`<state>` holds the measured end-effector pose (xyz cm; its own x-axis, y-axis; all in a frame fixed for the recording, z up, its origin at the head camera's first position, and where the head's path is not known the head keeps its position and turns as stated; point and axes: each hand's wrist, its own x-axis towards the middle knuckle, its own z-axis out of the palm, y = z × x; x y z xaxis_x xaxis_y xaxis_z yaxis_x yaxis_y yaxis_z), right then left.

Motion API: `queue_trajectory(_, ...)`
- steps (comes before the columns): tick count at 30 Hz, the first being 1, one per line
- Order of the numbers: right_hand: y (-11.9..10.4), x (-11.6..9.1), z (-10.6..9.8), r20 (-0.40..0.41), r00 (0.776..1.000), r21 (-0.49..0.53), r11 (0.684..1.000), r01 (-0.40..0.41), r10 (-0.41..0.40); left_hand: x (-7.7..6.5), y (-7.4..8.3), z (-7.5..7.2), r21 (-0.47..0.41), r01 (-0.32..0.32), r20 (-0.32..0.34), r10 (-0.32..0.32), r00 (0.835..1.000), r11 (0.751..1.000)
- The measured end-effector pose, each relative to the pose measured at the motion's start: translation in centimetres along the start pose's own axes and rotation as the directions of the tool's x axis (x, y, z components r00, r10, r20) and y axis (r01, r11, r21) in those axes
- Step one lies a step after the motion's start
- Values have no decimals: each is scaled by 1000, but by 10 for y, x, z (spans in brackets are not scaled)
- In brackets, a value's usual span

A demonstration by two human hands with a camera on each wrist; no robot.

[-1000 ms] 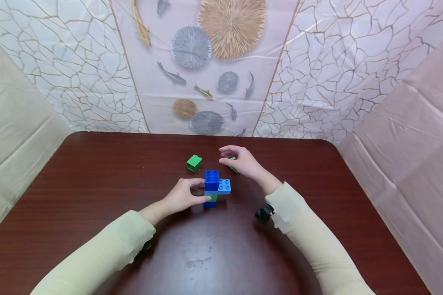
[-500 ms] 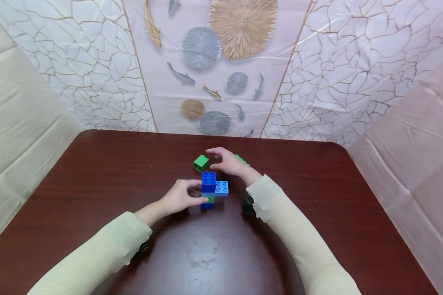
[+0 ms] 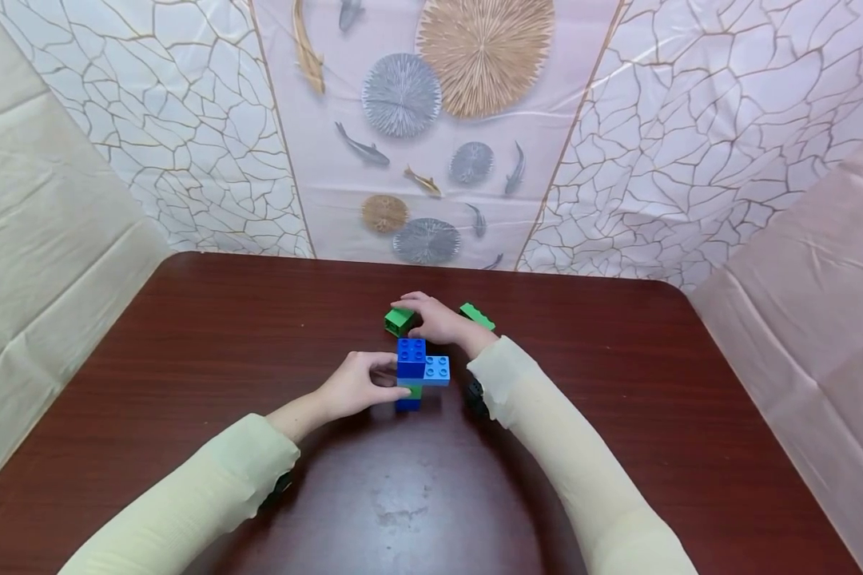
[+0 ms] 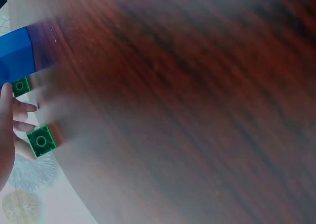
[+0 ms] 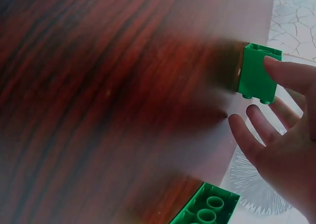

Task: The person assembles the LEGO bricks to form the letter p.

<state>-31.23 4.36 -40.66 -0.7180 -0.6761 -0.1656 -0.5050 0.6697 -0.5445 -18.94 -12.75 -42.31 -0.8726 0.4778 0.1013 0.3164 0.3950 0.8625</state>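
My left hand grips a stack of toy building bricks from the left, its thumb at the front. A dark blue brick tops the stack, and a light blue brick juts out rightward below it. Underneath are a green brick and another dark blue one. Behind the stack, my right hand reaches over a loose green brick. In the right wrist view the thumb overlaps that green brick while the other fingers are spread; no grip shows.
A longer green brick lies right of my right hand, underside showing in the right wrist view. Everything rests on a dark brown table. Patterned cloth hangs along its far edge.
My right hand has moved left, from the long green brick to the loose green brick. The left hand keeps its hold on the stack. The head view has shifted slightly.
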Motion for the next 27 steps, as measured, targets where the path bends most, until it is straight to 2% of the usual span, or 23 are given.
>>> queue_trajectory(10,2,2,5,-82,994,-34,997,-72,69,0,0,0,-21,3,1,-3,1000,1000)
queue_trajectory(16,3,3,7,-74,993,-40,995,-96,93,-3,3,-1,-15,13,-3,-13,1000,1000)
queue_trajectory(21,6,0,6,-93,988,-8,992,-122,121,-2,4,0,-23,14,1,-14,1000,1000)
queue_trajectory(27,6,-9,1,-130,981,82,988,-131,141,-2,4,0,-33,14,1,-14,1000,999)
